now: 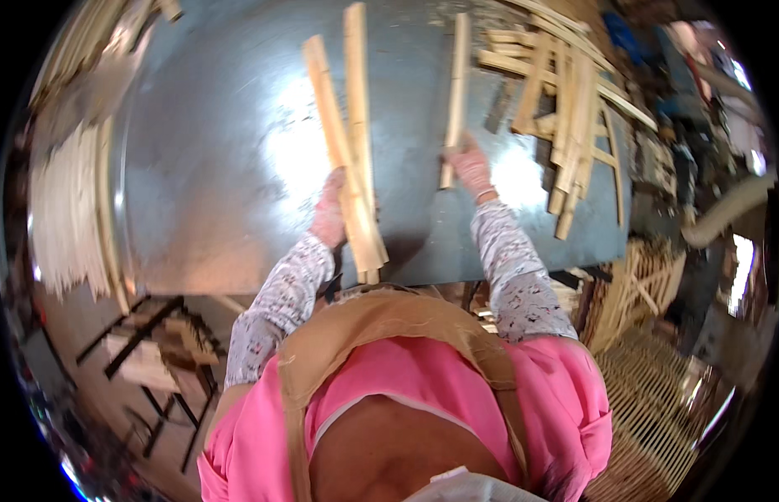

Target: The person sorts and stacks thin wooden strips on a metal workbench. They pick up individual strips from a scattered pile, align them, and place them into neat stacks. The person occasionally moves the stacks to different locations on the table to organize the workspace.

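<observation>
On the left of a grey metal tabletop (205, 151), my left hand (329, 213) is closed round wooden strips. One strip (327, 100) leans across another strip (357, 75), and their near ends reach the table's front edge. My right hand (471, 167), slightly blurred, has its fingers closed on the near end of a single wooden strip (458, 75) that points away from me. Both hands look gloved, and patterned sleeves cover my forearms. The left fingertips are hidden behind the strips.
A loose pile of wooden strips (574, 117) lies at the table's right, some crossing each other. Neatly stacked strips (67, 209) stand beyond the left edge. More wood leans in a bundle (632, 289) below the right front corner. A black metal frame (155, 368) stands at lower left.
</observation>
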`<state>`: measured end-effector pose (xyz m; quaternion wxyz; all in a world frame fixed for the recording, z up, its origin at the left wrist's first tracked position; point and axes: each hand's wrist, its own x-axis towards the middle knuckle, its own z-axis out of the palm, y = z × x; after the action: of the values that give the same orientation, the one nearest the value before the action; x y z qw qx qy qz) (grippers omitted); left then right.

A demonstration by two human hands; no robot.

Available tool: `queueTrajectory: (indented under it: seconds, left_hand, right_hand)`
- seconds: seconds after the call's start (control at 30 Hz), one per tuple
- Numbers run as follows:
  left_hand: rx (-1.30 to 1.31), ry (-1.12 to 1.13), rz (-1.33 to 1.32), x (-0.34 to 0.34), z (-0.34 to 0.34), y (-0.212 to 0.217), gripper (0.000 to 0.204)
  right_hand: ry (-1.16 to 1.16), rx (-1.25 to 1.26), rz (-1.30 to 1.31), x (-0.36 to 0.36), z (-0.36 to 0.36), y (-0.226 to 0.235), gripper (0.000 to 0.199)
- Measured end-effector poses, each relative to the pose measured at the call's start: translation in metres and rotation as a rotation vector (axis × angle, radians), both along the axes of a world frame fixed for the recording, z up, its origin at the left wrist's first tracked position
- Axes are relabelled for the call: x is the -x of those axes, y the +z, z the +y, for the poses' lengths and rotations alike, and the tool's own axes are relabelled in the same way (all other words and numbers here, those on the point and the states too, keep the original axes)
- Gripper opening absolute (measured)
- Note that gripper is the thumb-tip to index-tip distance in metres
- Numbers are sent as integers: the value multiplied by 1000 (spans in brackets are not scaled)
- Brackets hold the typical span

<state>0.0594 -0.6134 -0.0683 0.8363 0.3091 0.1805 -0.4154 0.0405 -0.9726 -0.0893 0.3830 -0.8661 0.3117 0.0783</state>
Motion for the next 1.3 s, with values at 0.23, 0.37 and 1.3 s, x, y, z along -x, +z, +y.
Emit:
queueTrajectory:
  seconds: [0.23, 0.37, 1.3]
  left_hand:
    - [100, 135, 57, -2, -39, 10, 75]
    - [60, 78, 33, 2, -62, 8, 74]
    - [8, -107, -74, 60, -274, 60, 95]
  right_hand:
    - [535, -42, -206, 70, 134, 72, 48]
    - [458, 468, -243, 18, 2, 37, 63]
    - [361, 469, -499, 128, -204, 68, 62]
